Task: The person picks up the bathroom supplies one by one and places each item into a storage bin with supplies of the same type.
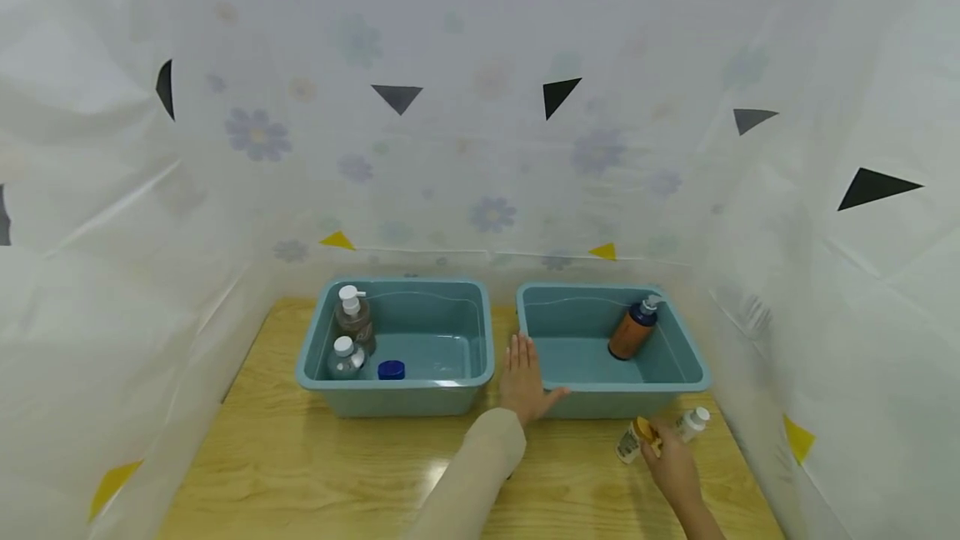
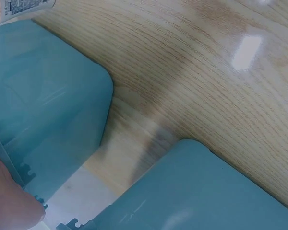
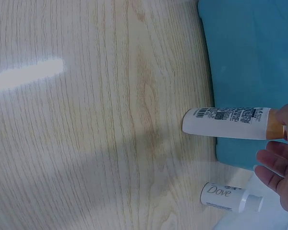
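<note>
One white bottle (image 3: 224, 197) stands, I see, near the front right corner of the right bin (image 1: 600, 405), beside the right hand (image 1: 672, 463), whose fingers pinch the orange-capped bottle (image 3: 225, 122) by its top in front of that bin. The left hand (image 1: 522, 380), thumb spread, rests on the bin's left rim. Inside is a brown bottle (image 1: 630, 337); the left bin (image 1: 405, 400) beside it holds a pump bottle (image 1: 356, 326), a clear bottle (image 1: 344, 365) and a blue cap (image 1: 391, 370).

L hand (image 1: 523, 382) outstretched, R hand (image 1: 672, 461) pinching

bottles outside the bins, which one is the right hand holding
The orange-capped bottle; the other, the Dove bottle, is white-capped and isn't held.
</note>
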Available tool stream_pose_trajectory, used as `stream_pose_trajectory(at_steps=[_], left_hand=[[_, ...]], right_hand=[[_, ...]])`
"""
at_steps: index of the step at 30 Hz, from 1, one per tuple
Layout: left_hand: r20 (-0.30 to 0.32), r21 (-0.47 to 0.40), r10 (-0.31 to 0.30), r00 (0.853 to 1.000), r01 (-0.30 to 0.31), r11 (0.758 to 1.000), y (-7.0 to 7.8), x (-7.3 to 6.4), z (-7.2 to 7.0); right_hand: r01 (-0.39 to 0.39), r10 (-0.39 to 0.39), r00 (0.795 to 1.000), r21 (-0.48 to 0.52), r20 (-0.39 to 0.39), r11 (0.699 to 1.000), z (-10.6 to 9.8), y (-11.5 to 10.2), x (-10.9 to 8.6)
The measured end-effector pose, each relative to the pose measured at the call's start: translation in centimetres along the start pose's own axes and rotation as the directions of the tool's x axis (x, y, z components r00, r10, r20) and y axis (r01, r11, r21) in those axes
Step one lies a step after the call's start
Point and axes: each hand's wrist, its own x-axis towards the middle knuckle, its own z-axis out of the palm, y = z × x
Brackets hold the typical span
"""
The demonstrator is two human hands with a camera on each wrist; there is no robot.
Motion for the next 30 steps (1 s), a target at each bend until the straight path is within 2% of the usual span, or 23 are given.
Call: stream_pose_trajectory(at_steps=[4, 9, 10, 16, 17, 21, 26, 30], left_hand=[[-0.009, -0.021, 0.003, 1.000, -0.003, 1.000, -0.1, 0.1, 0.4], [-0.015, -0.069, -0.003, 1.000, 0.002, 0.998, -0.2, -0.2, 0.3], [-0.049, -0.057, 0.004, 0.999, -0.007, 0.998, -0.4, 0.2, 1.3], [-0.057, -0.026, 0.000, 0.998, -0.002, 1.000, -0.3, -0.1, 0.9], [-0.021, -0.039, -0.008, 1.000, 0.008, 0.999, -0.2, -0.6, -0.4], [-0.008, -0.041, -0.008, 1.000, 0.008, 0.999, -0.2, -0.6, -0.9], [-0.030, -0.037, -0.001, 1.000, 0.000, 0.999, -0.2, -0.5, 0.1], [-0.059, -0.048, 0.010, 0.998, -0.012, 0.999, -0.3, -0.2, 0.8]], right_hand=[[0.009, -0.009, 1.000, -0.004, -0.021, 1.000, 0.4, 0.0, -0.1], [-0.009, 0.009, 1.000, -0.015, 0.010, 1.000, 0.5, 0.0, -0.1], [-0.013, 0.013, 1.000, -0.019, 0.014, 1.000, 0.4, -0.1, -0.1], [-0.033, 0.033, 0.999, -0.016, 0.024, 0.999, 0.3, -0.6, 0.1], [-0.044, 0.045, 0.999, -0.014, 0.032, 0.999, 0.3, -0.7, 0.2], [-0.105, 0.107, 0.992, -0.023, 0.063, 0.994, 0.2, -1.2, 0.5], [-0.141, 0.143, 0.987, -0.022, 0.078, 0.990, 0.3, -1.0, 0.7], [-0.124, 0.124, 0.991, -0.016, 0.057, 0.992, 0.3, -0.9, 0.8]])
